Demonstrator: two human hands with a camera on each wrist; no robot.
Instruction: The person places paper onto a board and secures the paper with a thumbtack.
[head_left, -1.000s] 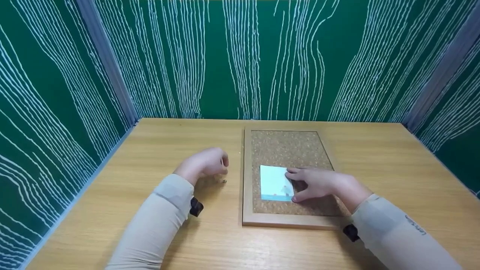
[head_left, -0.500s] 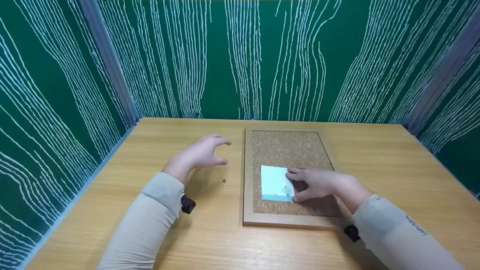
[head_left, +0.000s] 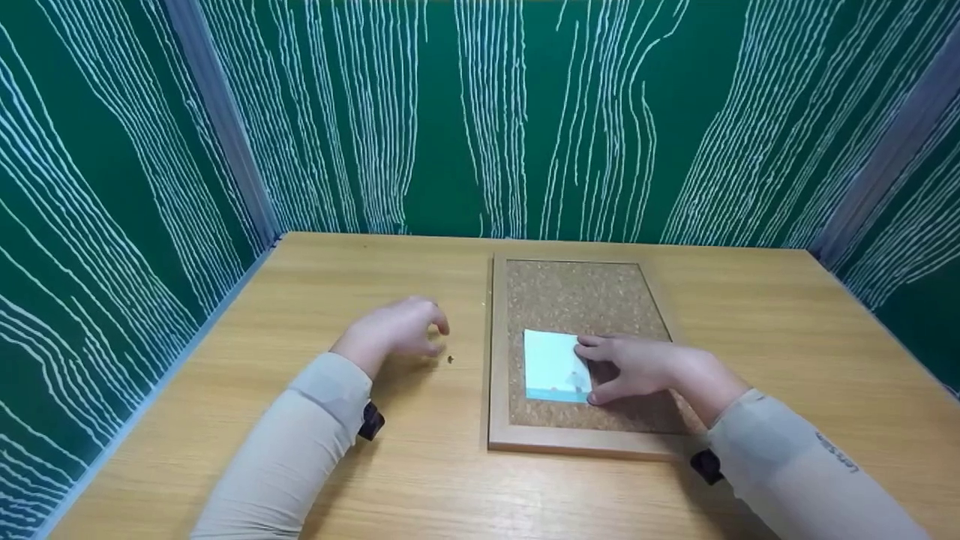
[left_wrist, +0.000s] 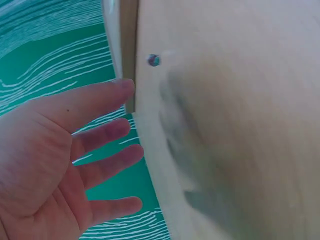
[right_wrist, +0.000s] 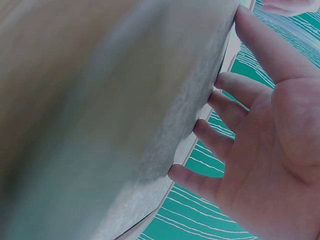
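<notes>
A framed cork board (head_left: 577, 296) lies flat on the table. On its lower half is a white paper sheet (head_left: 551, 360) with a light blue strip along the near edge. My right hand (head_left: 637, 367) rests on the board with fingers spread, fingertips touching the sheet's right edge; the right wrist view shows its fingertips (right_wrist: 179, 172) against the surface. Left of the board, my left hand (head_left: 397, 326) hovers just above the table, fingers apart and holding nothing. Close to its fingertips sits a tiny shiny round object (left_wrist: 153, 60), tack-sized, its exact kind unclear.
The wooden table (head_left: 405, 472) extends on both sides of the board. Green walls (head_left: 442, 150) with white wavy lines and grey corner posts (head_left: 225, 112) border it at the back and sides.
My left hand has risen off the tiny object with fingers spreading, moved left, then come back down beside it. The right hand and the sheet stay in place.
</notes>
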